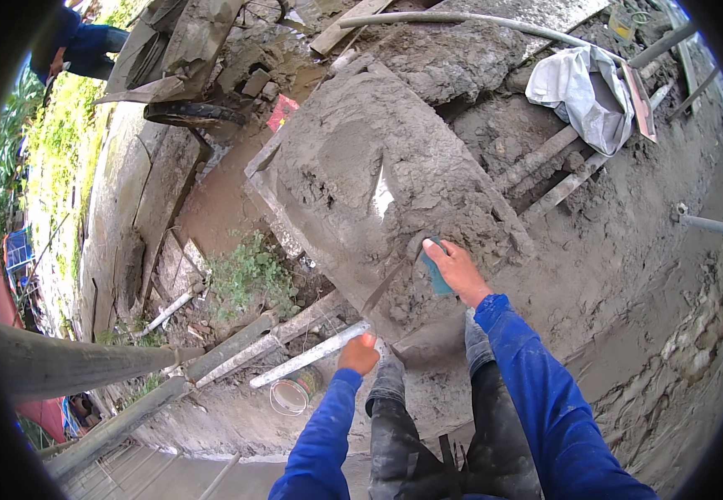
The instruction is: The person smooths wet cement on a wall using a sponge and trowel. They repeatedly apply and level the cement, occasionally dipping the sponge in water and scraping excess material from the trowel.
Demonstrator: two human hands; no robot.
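Note:
My right hand point(460, 271) grips a teal block-like tool point(438, 279) at the lower right part of a square board point(328, 196) heaped with wet grey mortar point(336, 125). A pale pointed patch shows near the middle of the mortar. My left hand point(358, 357), fingers curled, hangs just below the board's near corner, beside a white pipe point(303, 358); what it holds, if anything, I cannot make out. My legs are below both hands.
Bamboo poles point(103, 362) cross at lower left, near a bucket point(293, 392). Muddy rubble, plants point(249, 279) and leaning slabs point(115, 242) lie left. A white sack point(582, 100) and pipes are at upper right. Another person point(86, 50) is at upper left.

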